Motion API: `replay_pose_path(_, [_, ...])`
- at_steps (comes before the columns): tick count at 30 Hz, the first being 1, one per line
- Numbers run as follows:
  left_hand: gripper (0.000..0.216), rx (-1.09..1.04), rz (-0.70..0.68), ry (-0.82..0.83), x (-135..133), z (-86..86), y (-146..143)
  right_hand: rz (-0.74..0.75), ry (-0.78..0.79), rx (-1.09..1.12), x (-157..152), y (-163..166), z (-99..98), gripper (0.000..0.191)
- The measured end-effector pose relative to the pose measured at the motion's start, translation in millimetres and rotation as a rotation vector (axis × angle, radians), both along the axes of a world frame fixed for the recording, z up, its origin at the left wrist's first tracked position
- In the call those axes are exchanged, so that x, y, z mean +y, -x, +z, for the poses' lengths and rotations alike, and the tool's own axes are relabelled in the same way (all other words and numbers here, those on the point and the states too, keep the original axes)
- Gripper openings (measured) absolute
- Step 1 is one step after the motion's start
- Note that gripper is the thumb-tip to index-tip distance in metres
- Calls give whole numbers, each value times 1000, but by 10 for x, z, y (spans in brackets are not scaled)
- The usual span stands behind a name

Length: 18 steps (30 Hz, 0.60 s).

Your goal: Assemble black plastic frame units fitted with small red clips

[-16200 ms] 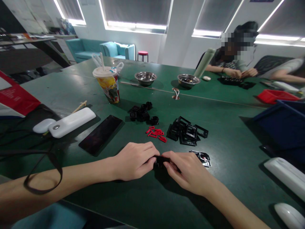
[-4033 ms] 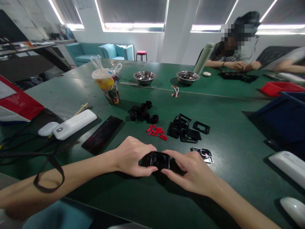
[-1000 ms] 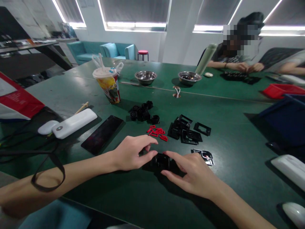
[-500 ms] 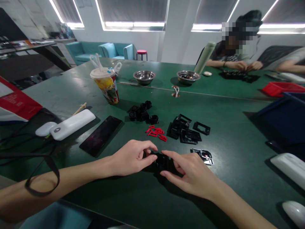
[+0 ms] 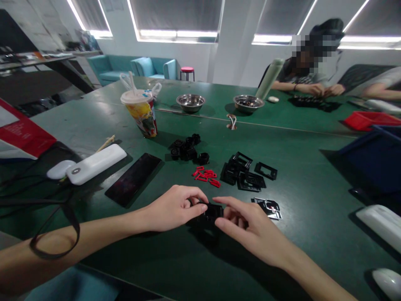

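My left hand (image 5: 178, 209) pinches a small black plastic frame (image 5: 213, 212) between thumb and fingers, low over the green table. At the frame's right end is my right hand (image 5: 246, 219), its thumb and index finger spread apart around that end; whether they touch it I cannot tell. Beyond the hands lies a scatter of small red plastic clips (image 5: 206, 174). Several black rectangular frames (image 5: 249, 179) are heaped to their right, and a pile of chunky black parts (image 5: 186, 149) sits further back. Close to my right hand are flat, shiny black-and-white pieces (image 5: 268, 207).
A black phone (image 5: 134, 179) and a white elongated device (image 5: 97, 164) lie on the left. Behind stand a drink cup (image 5: 140, 115) and two metal bowls (image 5: 190, 103) (image 5: 248, 103). A dark blue bin (image 5: 376, 161) and red tray (image 5: 369, 120) are right. A person works across the table.
My right thumb and fingers have shifted slightly right and down, exposing more of the black frame's right end. My left hand still pinches it. The view has tilted a little.
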<state>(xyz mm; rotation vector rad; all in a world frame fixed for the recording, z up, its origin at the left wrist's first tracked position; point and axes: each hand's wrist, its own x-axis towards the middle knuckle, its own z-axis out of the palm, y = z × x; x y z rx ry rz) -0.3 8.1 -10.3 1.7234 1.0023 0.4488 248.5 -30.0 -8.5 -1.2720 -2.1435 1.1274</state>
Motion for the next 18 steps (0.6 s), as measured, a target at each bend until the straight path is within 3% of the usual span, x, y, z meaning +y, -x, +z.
replay_pose_path(4, [27, -9, 7, 110, -2, 15, 2, -137, 416, 213, -27, 60, 4, 52])
replay_pose_path(6, [29, -22, 13, 166, -3, 15, 0, -175, 543, 300, -31, 83, -18, 54])
replay_pose_path(12, [36, -74, -14, 345, 12, -5, -2, -223, 700, 457, -7, 88, -48, 55])
replay_pose_path(18, [34, -64, -58, 398, 31, 28, 12, -232, 732, 461, 24, 66, -21, 53])
